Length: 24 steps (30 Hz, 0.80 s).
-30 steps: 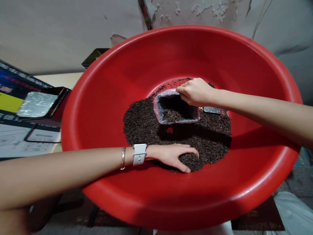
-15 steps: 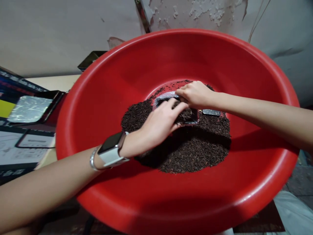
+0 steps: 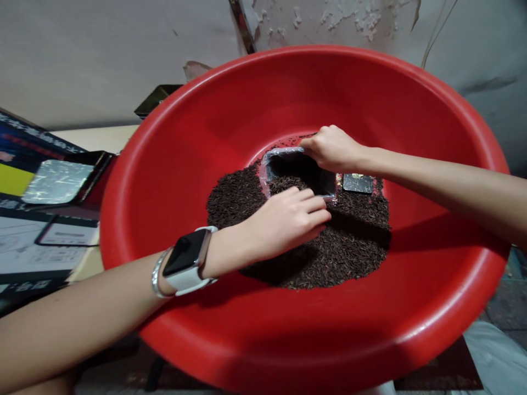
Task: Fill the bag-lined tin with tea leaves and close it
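Note:
A heap of dark, thin dried leaves, like loose tea, lies in the bottom of a big red basin. Sunk in the heap is an open container with a clear plastic liner, tilted toward me, with leaves in its mouth. My right hand pinches the far right part of the lined rim. Just in front of the near rim is my left hand, palm down over the leaves, its fingers bent and slightly apart; the fingertips are partly hidden. Beside the container lies a dark flap with gold marks.
Left of the basin stand a printed box and a dark tin with a silvery panel. Another dark open box shows behind the basin's left rim. A wall with peeling paint rises close behind.
My left hand has drawn back from the container's mouth to the leaves in front of it, uncovering the opening and the leaves inside. My right hand stays at the rim.

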Motion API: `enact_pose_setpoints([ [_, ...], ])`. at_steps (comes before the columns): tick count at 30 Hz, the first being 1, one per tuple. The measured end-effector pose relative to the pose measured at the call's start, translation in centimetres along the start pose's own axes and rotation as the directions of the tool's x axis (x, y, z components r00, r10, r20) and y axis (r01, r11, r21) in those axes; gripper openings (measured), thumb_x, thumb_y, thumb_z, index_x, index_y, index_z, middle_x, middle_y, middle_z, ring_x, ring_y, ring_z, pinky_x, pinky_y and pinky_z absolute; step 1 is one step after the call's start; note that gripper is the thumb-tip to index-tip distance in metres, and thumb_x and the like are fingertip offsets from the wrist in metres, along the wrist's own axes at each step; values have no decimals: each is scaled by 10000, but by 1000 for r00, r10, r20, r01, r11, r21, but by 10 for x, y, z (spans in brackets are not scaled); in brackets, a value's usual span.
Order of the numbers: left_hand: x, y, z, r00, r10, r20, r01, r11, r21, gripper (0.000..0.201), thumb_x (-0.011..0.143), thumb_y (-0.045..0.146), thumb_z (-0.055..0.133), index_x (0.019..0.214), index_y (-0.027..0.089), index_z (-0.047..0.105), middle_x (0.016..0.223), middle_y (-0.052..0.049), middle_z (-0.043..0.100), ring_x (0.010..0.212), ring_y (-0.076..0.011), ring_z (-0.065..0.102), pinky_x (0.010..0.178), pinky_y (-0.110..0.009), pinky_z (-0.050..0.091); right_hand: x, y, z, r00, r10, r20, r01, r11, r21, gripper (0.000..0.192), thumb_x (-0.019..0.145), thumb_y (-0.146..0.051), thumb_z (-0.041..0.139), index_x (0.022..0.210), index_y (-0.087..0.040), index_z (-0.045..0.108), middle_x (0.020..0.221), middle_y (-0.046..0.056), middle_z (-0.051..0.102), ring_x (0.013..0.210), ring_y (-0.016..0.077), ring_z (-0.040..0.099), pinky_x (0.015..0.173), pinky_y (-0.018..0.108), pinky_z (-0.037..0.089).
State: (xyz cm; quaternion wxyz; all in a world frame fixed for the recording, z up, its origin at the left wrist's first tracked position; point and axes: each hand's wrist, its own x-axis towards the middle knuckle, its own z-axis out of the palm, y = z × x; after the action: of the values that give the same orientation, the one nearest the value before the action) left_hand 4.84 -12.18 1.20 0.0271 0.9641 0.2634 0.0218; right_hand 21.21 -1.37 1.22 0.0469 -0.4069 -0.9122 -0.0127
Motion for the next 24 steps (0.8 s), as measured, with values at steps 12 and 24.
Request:
enact_pose_setpoints([
  [12, -13, 7, 58, 775, -30, 632, 189, 964, -185, 789, 844, 509, 651, 1474, 126, 367, 1474, -265, 396, 1277, -432, 477, 971, -494, 453, -3, 3, -9, 999, -13, 29, 10, 996, 92, 260, 915, -249, 459, 1072, -124, 625, 977, 117, 626, 865, 192, 528, 743, 326, 359],
  [24, -9, 6, 40, 560, -111, 821, 261, 964, -48, 689, 897, 424, 613, 1466, 108, 386, 1523, -224, 352, 1261, -361, 524, 1020, -422, 451, -80, -93, 27, 707, -257, 659, 301, 952, 48, 626, 852, -416, 639, 1394, -143, 485, 1273, 204, 600, 1029, 280, 651, 797, 370, 508],
])
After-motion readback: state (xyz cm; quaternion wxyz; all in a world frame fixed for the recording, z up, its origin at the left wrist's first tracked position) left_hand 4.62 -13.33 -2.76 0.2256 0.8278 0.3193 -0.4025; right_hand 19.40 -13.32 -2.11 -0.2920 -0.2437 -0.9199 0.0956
